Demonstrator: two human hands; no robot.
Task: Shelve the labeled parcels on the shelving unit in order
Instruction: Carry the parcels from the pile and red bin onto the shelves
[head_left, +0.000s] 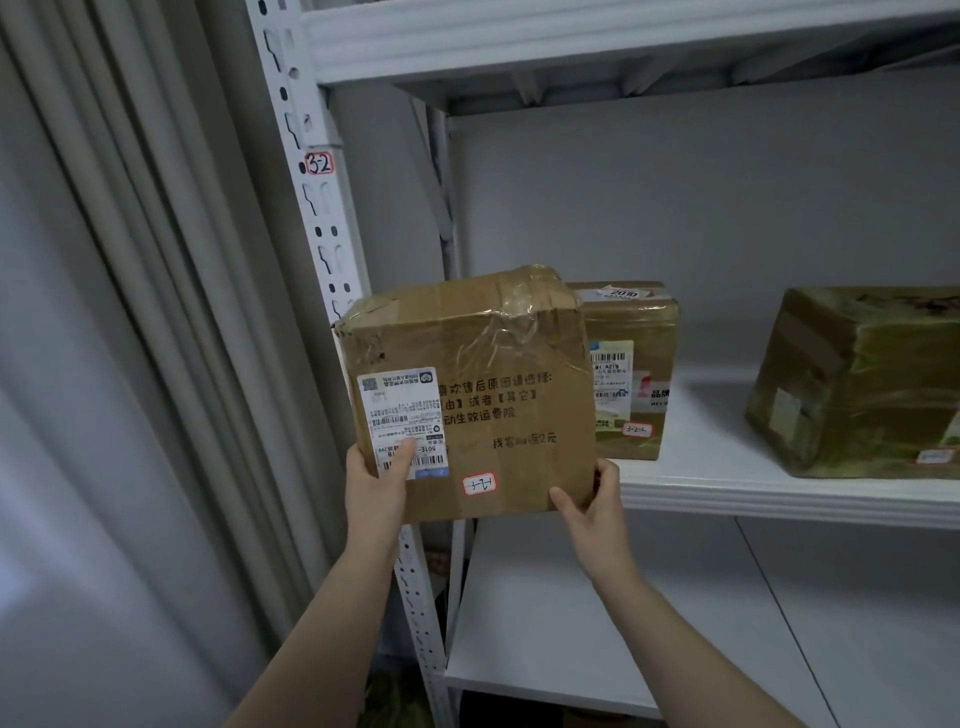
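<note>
I hold a brown cardboard parcel (488, 384) at the left end of the white shelf (727, 483), in front of the upright. Its small red-framed tag (479, 484) sits upside down near the bottom edge. My left hand (376, 480) grips the lower left corner, thumb on the white shipping label. My right hand (592, 499) grips the lower right corner. Just behind and to the right stands a smaller parcel (631, 374) on the shelf with a tag reading 3-2-2. Further right lies a third, tape-wrapped parcel (857, 379).
The shelf upright (311, 171) bears a red-framed sticker 3-2. A lower shelf (623, 623) lies below my arms and another shelf (571, 41) overhead. Grey curtains (130, 312) hang at the left.
</note>
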